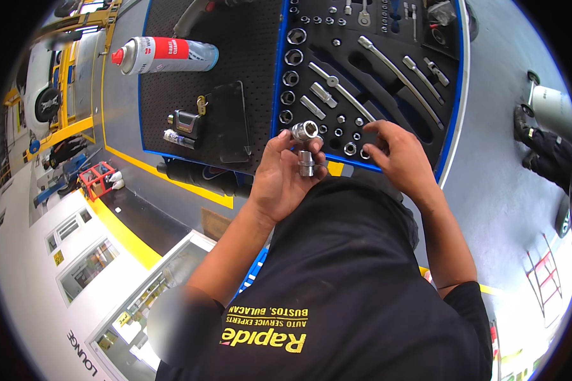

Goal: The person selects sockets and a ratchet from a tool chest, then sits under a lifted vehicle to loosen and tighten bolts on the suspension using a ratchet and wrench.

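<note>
holding 2 sockets w/ l hand; r hand, thumb + finger spread, nearer small socket by thumb tip.

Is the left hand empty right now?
No, the left hand holds two silver sockets above the blue edge of the tool tray.

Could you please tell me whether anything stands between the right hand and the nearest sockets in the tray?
Nothing visible does: the right hand is right by the nearest sockets, though contact is unclear. The left hand, holding two sockets, is off to the left.
</note>
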A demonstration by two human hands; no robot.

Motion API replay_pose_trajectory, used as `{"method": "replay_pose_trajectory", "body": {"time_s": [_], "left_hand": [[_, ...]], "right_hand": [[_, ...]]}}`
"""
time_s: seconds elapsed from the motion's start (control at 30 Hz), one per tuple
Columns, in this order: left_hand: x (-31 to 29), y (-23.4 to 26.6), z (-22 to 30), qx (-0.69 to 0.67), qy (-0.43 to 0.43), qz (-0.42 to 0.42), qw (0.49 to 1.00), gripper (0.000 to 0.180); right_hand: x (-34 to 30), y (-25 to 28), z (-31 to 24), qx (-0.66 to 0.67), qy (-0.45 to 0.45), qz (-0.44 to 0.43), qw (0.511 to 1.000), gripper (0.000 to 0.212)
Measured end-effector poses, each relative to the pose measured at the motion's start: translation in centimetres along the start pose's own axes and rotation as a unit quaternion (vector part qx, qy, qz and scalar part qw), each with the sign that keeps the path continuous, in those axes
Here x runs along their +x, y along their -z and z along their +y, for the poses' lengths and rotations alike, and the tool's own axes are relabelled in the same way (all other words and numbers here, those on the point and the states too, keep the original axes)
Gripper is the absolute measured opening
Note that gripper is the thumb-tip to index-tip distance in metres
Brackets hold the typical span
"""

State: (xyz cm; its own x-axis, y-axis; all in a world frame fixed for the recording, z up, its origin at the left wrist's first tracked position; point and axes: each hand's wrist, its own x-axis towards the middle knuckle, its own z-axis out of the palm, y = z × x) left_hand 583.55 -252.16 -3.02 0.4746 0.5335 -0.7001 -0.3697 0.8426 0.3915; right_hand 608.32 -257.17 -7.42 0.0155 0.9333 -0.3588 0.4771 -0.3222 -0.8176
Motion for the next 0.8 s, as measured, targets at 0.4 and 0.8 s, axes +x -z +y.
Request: {"method": "replay_pose_trajectory", "body": {"time_s": [0.4,0.8], "left_hand": [[-1.4,-1.9,-0.1,0.033,-0.094,-0.003,0.995,0.034],[-2.2,-1.4,-1.5,0.094,-0.139,0.090,0.982,0.015]], "right_hand": [[-3.8,4.5,6.9,-0.013,-0.068,0.266,0.962,0.018],[-3.2,2.9,5.7,-0.191,-0.033,0.204,0.960,0.018]]}}
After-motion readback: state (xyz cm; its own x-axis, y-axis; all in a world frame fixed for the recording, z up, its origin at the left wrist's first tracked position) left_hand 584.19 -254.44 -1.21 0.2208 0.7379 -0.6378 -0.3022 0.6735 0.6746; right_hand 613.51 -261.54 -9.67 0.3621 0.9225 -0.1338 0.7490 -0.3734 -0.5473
